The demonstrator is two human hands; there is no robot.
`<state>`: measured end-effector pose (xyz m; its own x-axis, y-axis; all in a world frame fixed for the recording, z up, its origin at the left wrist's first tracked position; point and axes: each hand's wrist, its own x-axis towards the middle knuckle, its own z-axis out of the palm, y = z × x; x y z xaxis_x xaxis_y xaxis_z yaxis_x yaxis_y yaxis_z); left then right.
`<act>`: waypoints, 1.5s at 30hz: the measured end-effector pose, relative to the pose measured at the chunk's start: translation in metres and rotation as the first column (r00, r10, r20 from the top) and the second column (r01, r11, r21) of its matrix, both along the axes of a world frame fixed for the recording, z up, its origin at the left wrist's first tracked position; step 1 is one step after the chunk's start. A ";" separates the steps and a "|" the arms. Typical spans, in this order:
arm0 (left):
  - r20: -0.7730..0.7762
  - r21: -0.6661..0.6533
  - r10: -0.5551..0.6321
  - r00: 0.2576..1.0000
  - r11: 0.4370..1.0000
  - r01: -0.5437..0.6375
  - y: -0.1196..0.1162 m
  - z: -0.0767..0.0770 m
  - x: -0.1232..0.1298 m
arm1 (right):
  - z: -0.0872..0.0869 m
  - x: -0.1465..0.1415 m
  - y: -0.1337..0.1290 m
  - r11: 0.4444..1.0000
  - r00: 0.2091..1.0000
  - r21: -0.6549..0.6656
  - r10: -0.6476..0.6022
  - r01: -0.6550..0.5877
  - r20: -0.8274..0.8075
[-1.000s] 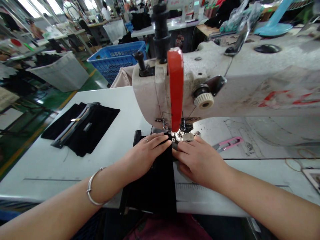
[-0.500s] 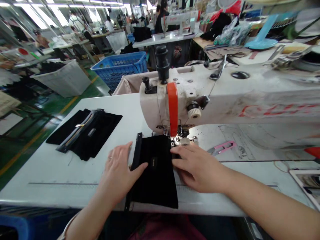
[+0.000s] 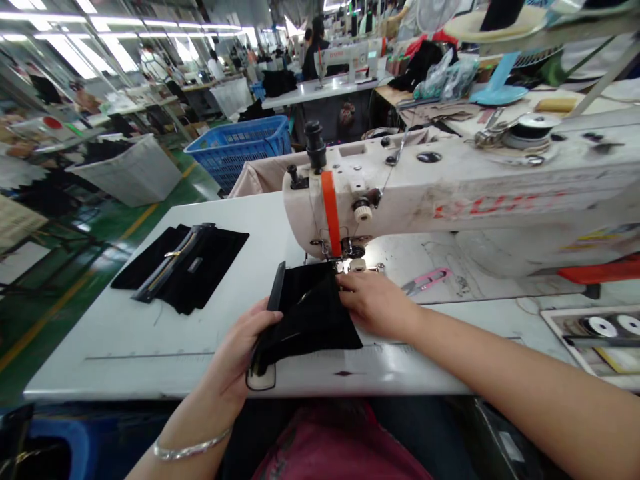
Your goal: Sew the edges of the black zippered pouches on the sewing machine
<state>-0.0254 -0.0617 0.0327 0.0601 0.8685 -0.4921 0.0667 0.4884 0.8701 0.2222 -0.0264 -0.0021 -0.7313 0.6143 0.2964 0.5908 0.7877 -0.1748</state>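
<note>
A black fabric piece (image 3: 315, 313) with a stiff dark strip along its left side is under the needle area of a white sewing machine (image 3: 310, 207). My left hand (image 3: 245, 340) grips the strip side, thumb on top, and lifts that side off the table so the cloth bends. At the cloth's upper right edge, close to the presser foot (image 3: 345, 265), my right hand (image 3: 373, 303) has its fingers closed on the fabric; its fingertips are partly hidden. Another black fabric piece (image 3: 215, 267) with a dark strip and gold-coloured zipper pull lies flat on the left of the table.
Pink-handled thread snips (image 3: 430, 280) lie right of the needle on the machine bed. A tray with bobbins (image 3: 600, 327) sits at the right. Behind the table (image 3: 165, 373) stand a blue basket (image 3: 240, 150) and a beige cloth-lined bin (image 3: 255, 175). People work at other machines farther back.
My left hand has closed on the strip side and raised it, and the cloth, flat before, now bends up. My right hand stays by the presser foot. The view has shifted somewhat.
</note>
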 end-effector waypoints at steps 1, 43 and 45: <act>-0.096 0.071 -0.030 0.995 0.997 0.037 -0.002 -0.001 -0.005 | 0.001 -0.001 -0.004 1.000 1.000 0.001 0.018 -0.018 0.006; -0.833 0.514 -0.117 0.541 0.199 0.834 -0.071 -0.035 0.023 | -0.021 0.000 -0.127 0.993 0.888 -0.043 -0.116 0.108 -0.444; -0.833 0.511 -0.127 0.539 0.198 0.836 -0.071 -0.037 0.023 | -0.021 0.001 -0.127 0.993 0.892 -0.041 -0.114 0.107 -0.437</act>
